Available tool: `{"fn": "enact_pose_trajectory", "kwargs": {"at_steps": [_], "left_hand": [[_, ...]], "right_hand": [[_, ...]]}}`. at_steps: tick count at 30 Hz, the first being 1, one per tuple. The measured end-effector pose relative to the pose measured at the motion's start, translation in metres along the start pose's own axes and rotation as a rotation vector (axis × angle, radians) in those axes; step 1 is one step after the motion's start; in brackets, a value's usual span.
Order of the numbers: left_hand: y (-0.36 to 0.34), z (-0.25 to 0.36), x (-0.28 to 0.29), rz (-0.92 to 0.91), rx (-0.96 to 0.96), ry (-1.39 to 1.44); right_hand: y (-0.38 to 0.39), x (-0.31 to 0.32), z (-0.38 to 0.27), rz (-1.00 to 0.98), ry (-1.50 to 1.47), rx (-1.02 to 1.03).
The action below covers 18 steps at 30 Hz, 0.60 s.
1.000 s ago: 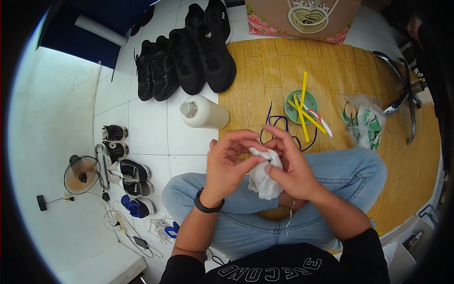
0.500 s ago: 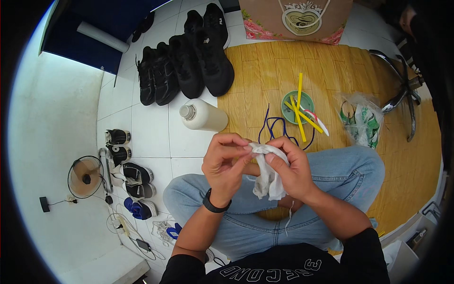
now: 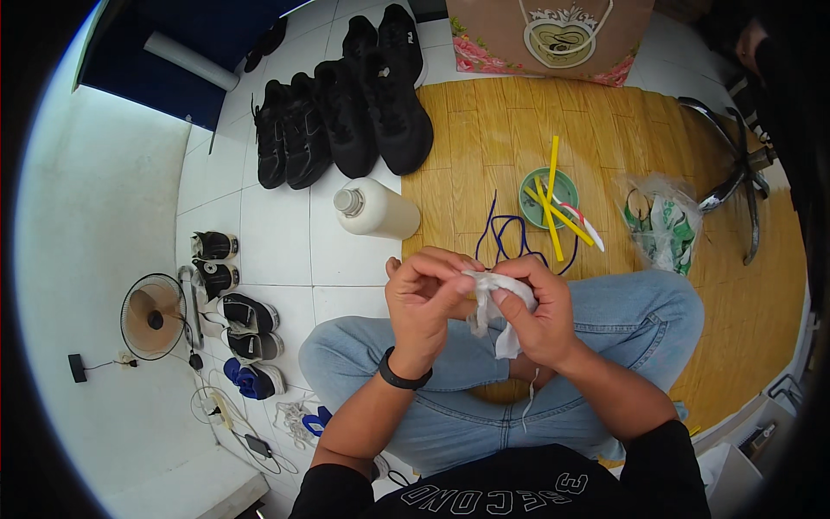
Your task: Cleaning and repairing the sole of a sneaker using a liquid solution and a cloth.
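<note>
Over my lap, both hands grip a crumpled white cloth point(image 3: 508, 342). My left hand point(image 3: 422, 301) pinches its upper edge between thumb and fingertips. With the thumb on top, my right hand point(image 3: 541, 313) clasps the other side, and loose folds hang between the hands. Below the right hand dangles a thin white lace point(image 3: 529, 400); where its upper end goes is hidden. Just beyond my fingers a dark blue shoelace point(image 3: 490, 221) lies looped on the floor. Farther off, a green bowl point(image 3: 522, 208) has yellow sticks point(image 3: 553, 164) and a pink-and-white toothbrush point(image 3: 591, 227) across it.
A white bottle point(image 3: 385, 210) stands ahead on the left, before several black shoes point(image 3: 399, 125). More shoes point(image 3: 246, 316) line the left near a fan point(image 3: 154, 318) and cables. Right are a plastic bag point(image 3: 679, 227) and chair base point(image 3: 742, 173); a paper bag point(image 3: 484, 35) stands at the back.
My hands have shifted slightly to the right with the cloth. Its hanging part is now gathered up shorter, and the left fingers are more curled.
</note>
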<state>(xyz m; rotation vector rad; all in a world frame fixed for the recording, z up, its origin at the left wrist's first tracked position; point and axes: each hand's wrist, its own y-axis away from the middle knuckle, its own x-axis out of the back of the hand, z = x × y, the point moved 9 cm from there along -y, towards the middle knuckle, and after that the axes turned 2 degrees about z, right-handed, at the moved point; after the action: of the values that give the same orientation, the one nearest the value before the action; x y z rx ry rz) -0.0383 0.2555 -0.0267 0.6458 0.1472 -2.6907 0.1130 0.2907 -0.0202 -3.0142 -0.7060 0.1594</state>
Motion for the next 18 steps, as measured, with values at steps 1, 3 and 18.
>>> {"fn": "enact_pose_trajectory", "kwargs": {"at_steps": [1,3,18], "left_hand": [[-0.001,0.001,-0.003,-0.001,0.018,-0.009],[-0.001,0.001,-0.005,-0.011,0.034,0.008],[-0.012,0.016,0.025,0.061,-0.077,-0.127]], "right_hand": [[0.000,-0.001,-0.001,-0.008,0.005,0.011],[0.001,-0.002,-0.001,-0.029,-0.093,-0.019],[-0.006,-0.009,0.014,-0.084,-0.212,-0.220]]}}
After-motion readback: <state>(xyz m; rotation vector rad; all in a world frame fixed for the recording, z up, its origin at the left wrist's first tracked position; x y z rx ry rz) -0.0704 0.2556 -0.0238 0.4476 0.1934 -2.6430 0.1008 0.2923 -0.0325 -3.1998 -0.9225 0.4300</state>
